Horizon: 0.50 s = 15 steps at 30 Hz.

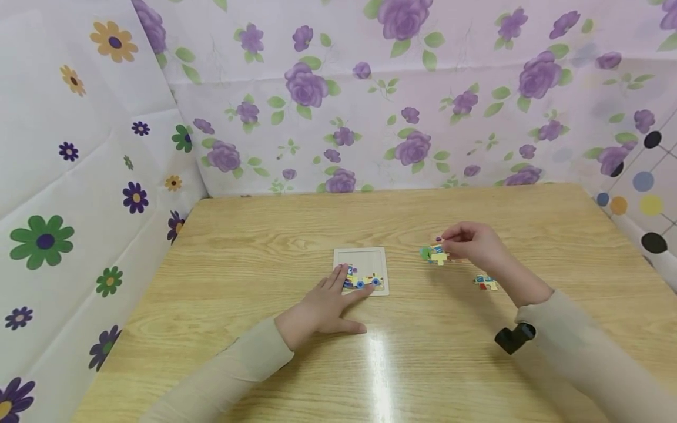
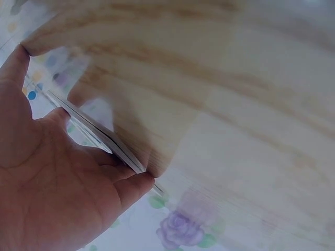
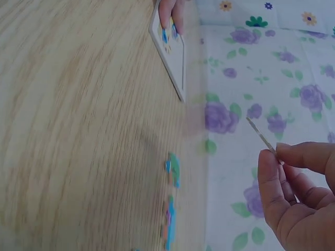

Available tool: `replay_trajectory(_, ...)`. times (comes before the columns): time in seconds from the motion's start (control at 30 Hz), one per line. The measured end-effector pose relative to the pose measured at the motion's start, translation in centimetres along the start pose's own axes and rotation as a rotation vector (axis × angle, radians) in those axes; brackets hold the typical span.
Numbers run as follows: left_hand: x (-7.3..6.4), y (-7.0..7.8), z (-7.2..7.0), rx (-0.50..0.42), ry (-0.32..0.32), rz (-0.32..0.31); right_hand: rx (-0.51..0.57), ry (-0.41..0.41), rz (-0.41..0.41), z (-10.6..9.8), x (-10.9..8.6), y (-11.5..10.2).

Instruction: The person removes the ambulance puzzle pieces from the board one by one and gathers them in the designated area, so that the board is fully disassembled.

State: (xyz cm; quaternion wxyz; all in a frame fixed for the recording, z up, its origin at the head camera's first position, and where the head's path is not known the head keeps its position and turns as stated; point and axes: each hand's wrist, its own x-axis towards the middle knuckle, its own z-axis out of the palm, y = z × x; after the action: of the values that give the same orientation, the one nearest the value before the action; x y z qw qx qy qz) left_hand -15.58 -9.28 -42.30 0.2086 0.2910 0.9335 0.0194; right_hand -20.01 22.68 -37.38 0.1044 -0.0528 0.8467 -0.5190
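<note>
My left hand point(image 1: 330, 302) lies with spread fingers on a small square puzzle board point(image 1: 385, 258). Joined pieces point(image 1: 365, 281) with a yellow vehicle and blue wheels fill the board's lower part; my fingers hide some of them. In the left wrist view, the board point(image 2: 107, 137) appears edge-on beside the fingers of the left hand point(image 2: 63, 178). To the right, my right hand point(image 1: 476, 245) is raised above the table. Its thumb and fingers pinch a thin puzzle piece point(image 3: 260, 133), seen edge-on in the right wrist view.
Loose puzzle pieces point(image 1: 485, 282) lie on the wooden table point(image 1: 254, 235) near the right forearm. More coloured pieces point(image 3: 171, 222) show below the right hand in the right wrist view. A flowered cloth point(image 1: 370, 117) hangs behind the table.
</note>
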Motion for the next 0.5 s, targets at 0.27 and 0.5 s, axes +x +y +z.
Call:
replay_trajectory(0.27, 0.0, 0.0, -0.1, -0.007, -0.002, -0.002, -0.005, 0.041, 0.003, -2.1, -0.7, 1.3)
replay_trajectory(0.5, 0.0, 0.0, -0.1, 0.003, 0.0, 0.002, -0.017, -0.031, 0.062, -2.1, -0.8, 3.0)
